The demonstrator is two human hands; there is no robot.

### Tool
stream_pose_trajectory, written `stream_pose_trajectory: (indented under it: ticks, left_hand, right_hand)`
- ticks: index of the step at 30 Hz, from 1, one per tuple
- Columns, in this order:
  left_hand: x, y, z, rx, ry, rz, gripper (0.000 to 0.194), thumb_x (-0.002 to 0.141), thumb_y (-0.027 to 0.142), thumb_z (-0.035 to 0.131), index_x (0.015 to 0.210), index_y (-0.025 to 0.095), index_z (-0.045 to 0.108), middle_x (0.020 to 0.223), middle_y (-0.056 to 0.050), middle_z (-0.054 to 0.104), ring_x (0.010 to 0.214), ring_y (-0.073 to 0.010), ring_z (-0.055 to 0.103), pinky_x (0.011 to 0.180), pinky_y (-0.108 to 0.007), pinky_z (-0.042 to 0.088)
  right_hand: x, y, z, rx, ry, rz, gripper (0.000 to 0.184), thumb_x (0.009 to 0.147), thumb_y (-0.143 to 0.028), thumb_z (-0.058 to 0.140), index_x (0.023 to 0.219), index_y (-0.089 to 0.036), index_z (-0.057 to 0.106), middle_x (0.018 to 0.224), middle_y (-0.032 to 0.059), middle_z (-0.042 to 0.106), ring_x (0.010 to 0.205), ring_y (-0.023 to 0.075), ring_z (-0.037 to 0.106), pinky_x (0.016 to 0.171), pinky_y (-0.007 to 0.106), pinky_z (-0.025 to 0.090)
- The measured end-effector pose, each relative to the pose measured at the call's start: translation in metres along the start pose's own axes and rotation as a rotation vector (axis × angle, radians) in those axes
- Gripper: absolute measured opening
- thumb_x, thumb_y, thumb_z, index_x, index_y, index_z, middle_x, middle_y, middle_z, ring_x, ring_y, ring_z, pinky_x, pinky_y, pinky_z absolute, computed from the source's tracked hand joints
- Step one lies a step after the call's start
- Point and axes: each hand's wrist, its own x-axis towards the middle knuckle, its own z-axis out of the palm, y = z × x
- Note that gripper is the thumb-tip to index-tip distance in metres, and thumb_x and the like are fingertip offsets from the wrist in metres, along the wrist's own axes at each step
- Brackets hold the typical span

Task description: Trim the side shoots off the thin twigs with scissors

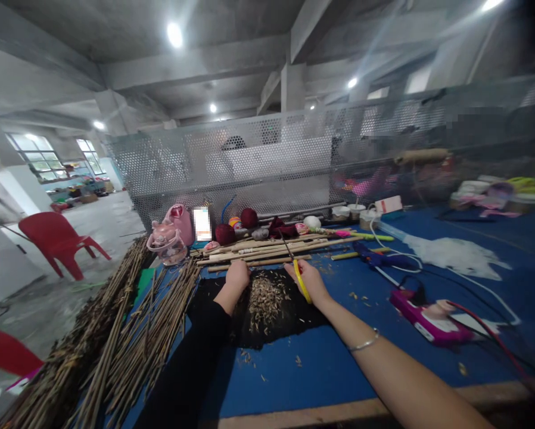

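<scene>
A thick bundle of dry stalks (84, 333) lies along the far left, past a red plastic chair (53, 238), while thinner stems (160, 322) fan across the left side of the blue worktop (294, 387), most ends pointing roughly the same way, presumably so that single pieces can be drawn off. Behind them, a clear pitcher (171, 253) and a lit screen (202, 224) stand toward the back, probably set there to leave the front free for handwork. Dark red yarn balls (249, 218) sit beyond a row of pale rods (258, 251) laid lengthwise, an arrangement that likely keeps them within reach. At center, the person's left hand (237, 277), its sleeve black, is curled narrow at the upper left of a black cloth (249, 338); whether its fingers pinch anything cannot be told. Small tan fragments (267, 298) lie heaped on the cloth between the hands, its dark spread apparently serving to gather them, though a few rest on the blue surface. To their right, the bare-armed right hand (314, 281) is closed around the yellow handles of scissors (300, 281), blades angled forward over the rods, a hold that seems to turn the points away from the body. Farther right, a blue glue gun (379, 256) lies near a magenta power strip (431, 319), perhaps placed there to keep its supply close, with a crumpled plastic bag (455, 256) behind.
</scene>
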Motion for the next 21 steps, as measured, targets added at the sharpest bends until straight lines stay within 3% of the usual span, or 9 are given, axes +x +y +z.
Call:
stream_pose_trajectory:
  ticks: [4,8,11,14,18,21]
  left_hand:
    - [0.000,-0.001,0.000,-0.009,0.012,0.013,0.020,0.075,0.017,0.049,0.078,0.004,0.064,0.084,-0.023,0.064,0.084,-0.0258,0.060,0.076,-0.032,0.042]
    - [-0.009,-0.011,-0.011,-0.068,0.054,0.077,0.025,0.079,0.023,0.045,0.085,0.008,0.064,0.087,-0.016,0.064,0.085,-0.0222,0.058,0.074,-0.030,0.041]
    - [-0.018,-0.023,-0.023,-0.127,0.002,0.141,0.023,0.076,0.029,0.050,0.076,0.012,0.065,0.074,-0.007,0.066,0.073,-0.0181,0.059,0.067,-0.025,0.042]
    - [-0.030,-0.035,-0.029,-0.163,-0.005,0.130,0.024,0.078,0.024,0.046,0.076,0.012,0.065,0.069,-0.006,0.065,0.068,-0.0165,0.059,0.065,-0.024,0.041]
    - [-0.047,-0.040,-0.022,-0.194,0.059,0.077,0.026,0.081,0.019,0.040,0.090,0.011,0.064,0.087,-0.012,0.066,0.083,-0.0194,0.059,0.075,-0.027,0.041]
    - [-0.057,-0.035,-0.013,-0.281,0.048,0.123,0.025,0.081,0.022,0.041,0.093,0.015,0.063,0.088,-0.008,0.067,0.082,-0.0165,0.060,0.075,-0.024,0.042]
  right_hand:
    - [-0.001,0.001,0.003,-0.028,-0.002,-0.005,0.036,0.070,-0.054,0.049,0.062,-0.019,0.045,0.054,-0.0017,0.051,0.049,0.0111,0.042,0.049,0.021,0.032]
    - [-0.002,-0.001,0.002,-0.031,-0.006,-0.009,0.033,0.071,-0.051,0.049,0.061,-0.020,0.044,0.053,-0.0022,0.051,0.049,0.0110,0.042,0.049,0.021,0.032]
    - [-0.002,-0.004,0.001,-0.038,-0.016,-0.009,0.031,0.071,-0.049,0.049,0.061,-0.020,0.044,0.054,-0.0020,0.051,0.050,0.0111,0.042,0.049,0.021,0.032]
    - [-0.002,-0.005,0.001,-0.060,-0.032,-0.008,0.030,0.070,-0.048,0.050,0.062,-0.020,0.046,0.055,-0.0012,0.053,0.051,0.0117,0.044,0.050,0.022,0.032]
    - [-0.003,-0.003,0.003,-0.067,-0.059,0.002,0.030,0.069,-0.049,0.050,0.066,-0.019,0.050,0.061,0.0011,0.058,0.055,0.0133,0.048,0.053,0.022,0.034]
    - [-0.004,-0.002,0.003,-0.077,-0.069,0.011,0.031,0.069,-0.050,0.050,0.067,-0.019,0.050,0.061,0.0014,0.058,0.056,0.0140,0.049,0.053,0.023,0.034]
